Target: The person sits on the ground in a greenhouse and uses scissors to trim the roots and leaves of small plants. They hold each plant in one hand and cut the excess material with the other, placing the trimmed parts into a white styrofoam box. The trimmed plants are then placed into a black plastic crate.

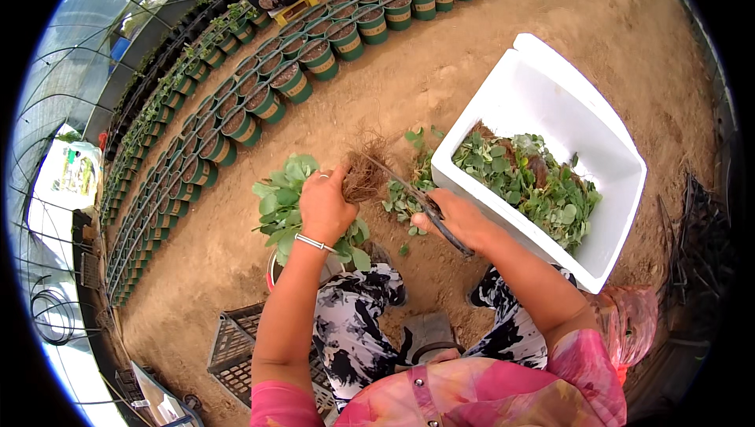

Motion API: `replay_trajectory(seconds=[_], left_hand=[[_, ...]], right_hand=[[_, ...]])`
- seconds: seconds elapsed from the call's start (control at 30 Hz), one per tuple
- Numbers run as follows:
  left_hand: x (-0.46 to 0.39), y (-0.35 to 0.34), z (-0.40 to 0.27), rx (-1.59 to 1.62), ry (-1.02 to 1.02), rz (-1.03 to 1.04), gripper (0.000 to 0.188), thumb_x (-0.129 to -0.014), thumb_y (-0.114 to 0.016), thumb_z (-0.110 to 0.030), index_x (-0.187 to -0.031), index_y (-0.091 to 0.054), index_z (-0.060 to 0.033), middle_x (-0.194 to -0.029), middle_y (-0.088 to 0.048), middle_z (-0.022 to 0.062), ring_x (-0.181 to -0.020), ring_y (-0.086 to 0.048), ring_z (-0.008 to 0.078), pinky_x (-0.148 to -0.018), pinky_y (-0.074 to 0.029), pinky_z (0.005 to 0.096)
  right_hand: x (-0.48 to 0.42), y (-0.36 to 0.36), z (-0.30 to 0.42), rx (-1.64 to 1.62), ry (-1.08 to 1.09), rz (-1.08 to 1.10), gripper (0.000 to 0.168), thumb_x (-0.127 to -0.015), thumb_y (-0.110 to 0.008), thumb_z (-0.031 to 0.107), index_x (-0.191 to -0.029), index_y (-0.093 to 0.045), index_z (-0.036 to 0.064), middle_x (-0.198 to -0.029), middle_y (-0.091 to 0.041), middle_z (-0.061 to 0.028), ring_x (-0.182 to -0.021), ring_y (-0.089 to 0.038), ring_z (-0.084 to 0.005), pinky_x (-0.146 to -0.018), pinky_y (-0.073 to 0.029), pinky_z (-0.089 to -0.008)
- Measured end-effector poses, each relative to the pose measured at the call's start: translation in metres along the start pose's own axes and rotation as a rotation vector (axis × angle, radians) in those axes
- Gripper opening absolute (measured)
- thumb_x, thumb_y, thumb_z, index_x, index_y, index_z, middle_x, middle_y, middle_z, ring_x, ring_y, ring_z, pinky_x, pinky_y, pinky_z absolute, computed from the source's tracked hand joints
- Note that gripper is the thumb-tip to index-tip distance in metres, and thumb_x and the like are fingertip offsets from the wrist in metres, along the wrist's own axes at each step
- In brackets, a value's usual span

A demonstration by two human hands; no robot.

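My left hand (325,206) grips a bunch of leafy seedlings, its green leaves (285,200) spreading to the left and below the hand. The bunch's brown, tangled roots (367,174) stick out to the right of my fingers. In my right hand (457,217) is a pair of scissors (432,206) with dark handles, its blades pointing up and left against the roots. Whether the blades are parted is hard to make out. Beneath the scissors, loose green leaves (402,198) lie on the soil beside a white foam box.
The white foam box (495,191) on the right holds more rooted seedlings (531,173). Rows of green pots (286,82) filled with soil curve along the left and far side, with thin pipes over them. A black plastic crate (233,350) lies at lower left; a pinkish clear container (628,315) stands at right.
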State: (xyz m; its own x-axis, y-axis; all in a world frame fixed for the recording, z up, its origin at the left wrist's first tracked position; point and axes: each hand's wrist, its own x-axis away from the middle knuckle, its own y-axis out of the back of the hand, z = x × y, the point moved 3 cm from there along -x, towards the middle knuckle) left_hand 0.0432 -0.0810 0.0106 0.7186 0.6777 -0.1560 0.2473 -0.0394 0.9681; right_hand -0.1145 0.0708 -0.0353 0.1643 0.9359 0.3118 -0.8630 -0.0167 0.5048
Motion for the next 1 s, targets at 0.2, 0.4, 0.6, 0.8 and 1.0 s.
replay_trajectory(seconds=[0.2, 0.4, 0.6, 0.8, 1.0], left_hand=[[0.005, 0.001, 0.001, -0.065, -0.031, -0.028, 0.061, -0.054, -0.068, -0.006, -0.113, -0.054, -0.0144, -0.09, -0.058, 0.0078, -0.091, -0.051, 0.0274, -0.084, -0.041, 0.0359], [0.012, 0.006, 0.016, -0.107, -0.045, -0.018, 0.063, -0.052, -0.067, -0.004, -0.114, -0.055, -0.0159, -0.091, -0.058, 0.0074, -0.092, -0.051, 0.0268, -0.087, -0.039, 0.0361], [0.018, 0.024, 0.028, -0.188, -0.093, -0.036, 0.064, -0.052, -0.065, -0.001, -0.114, -0.055, -0.0163, -0.089, -0.059, 0.0074, -0.089, -0.052, 0.027, -0.087, -0.038, 0.0358], [0.021, 0.032, 0.043, -0.274, -0.084, -0.005, 0.057, -0.056, -0.062, -0.001, -0.111, -0.056, -0.0162, -0.085, -0.058, 0.0087, -0.086, -0.052, 0.0266, -0.087, -0.038, 0.0361], [0.021, 0.034, 0.042, -0.395, -0.152, -0.005, 0.059, -0.057, -0.059, 0.001, -0.113, -0.055, -0.0159, -0.083, -0.056, 0.0099, -0.087, -0.051, 0.028, -0.086, -0.038, 0.0386]], right_hand=[[-0.007, 0.002, 0.008, 0.057, -0.002, -0.008, 0.073, -0.07, -0.045, 0.073, -0.076, -0.048, 0.001, -0.076, -0.053, -0.0194, -0.074, -0.055, -0.0319, -0.063, -0.042, -0.0415], [-0.014, -0.002, 0.011, 0.124, 0.016, -0.038, 0.07, -0.071, -0.048, 0.069, -0.072, -0.051, 0.0, -0.063, -0.053, -0.0167, -0.066, -0.056, -0.0333, -0.062, -0.043, -0.0421], [-0.023, -0.013, 0.018, 0.106, 0.018, -0.124, 0.046, -0.075, -0.059, 0.046, -0.069, -0.053, 0.001, -0.065, -0.055, -0.019, -0.07, -0.057, -0.0361, -0.064, -0.044, -0.0434], [-0.022, -0.022, 0.012, 0.126, 0.102, 0.0, 0.035, -0.076, -0.061, 0.03, -0.089, -0.048, 0.001, -0.079, -0.055, -0.022, -0.077, -0.055, -0.0378, -0.067, -0.042, -0.0438], [-0.029, -0.027, 0.021, 0.321, 0.071, -0.064, 0.04, -0.08, -0.054, 0.035, -0.094, -0.045, -0.002, -0.098, -0.052, -0.0222, -0.09, -0.052, -0.0392, -0.078, -0.041, -0.0464]])
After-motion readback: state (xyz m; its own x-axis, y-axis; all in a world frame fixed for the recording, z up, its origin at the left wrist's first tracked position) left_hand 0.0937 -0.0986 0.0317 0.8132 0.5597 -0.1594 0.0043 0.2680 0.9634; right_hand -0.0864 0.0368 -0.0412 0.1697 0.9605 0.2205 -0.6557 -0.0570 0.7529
